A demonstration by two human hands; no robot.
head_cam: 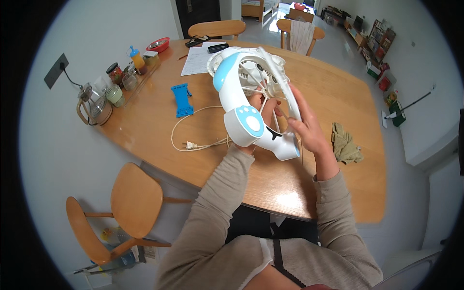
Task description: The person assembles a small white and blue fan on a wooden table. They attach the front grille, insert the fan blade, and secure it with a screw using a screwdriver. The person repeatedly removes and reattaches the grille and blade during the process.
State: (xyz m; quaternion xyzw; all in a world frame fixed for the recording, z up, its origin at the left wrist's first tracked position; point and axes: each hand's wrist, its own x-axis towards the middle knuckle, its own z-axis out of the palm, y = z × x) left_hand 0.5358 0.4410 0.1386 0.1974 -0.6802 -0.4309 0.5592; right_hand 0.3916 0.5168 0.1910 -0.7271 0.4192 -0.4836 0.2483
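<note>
A white and light-blue plastic ring cover [237, 96] is held tilted above the table, with a paw print and cartoon animal markings on it. White spokes [263, 105] meet at a hub inside its opening. My left hand [268, 108] reaches under and behind the cover; its fingers show between the spokes, gripping near the hub. My right hand [308, 128] clasps the cover's right rim, thumb toward me. Behind the cover is a white plastic part [278, 59], mostly hidden; I cannot tell whether they are joined. A white power cord [173, 134] with a two-pin plug [190, 145] lies at left.
A blue plastic bracket [182, 100] lies left on the wooden table [337, 94]. Papers [195, 61], a black case [218, 48], jars [115, 73], a glass kettle [96, 107] and a red bowl [158, 44] stand farther back. A crumpled olive cloth [344, 145] lies right. A wooden chair [136, 199] stands lower left.
</note>
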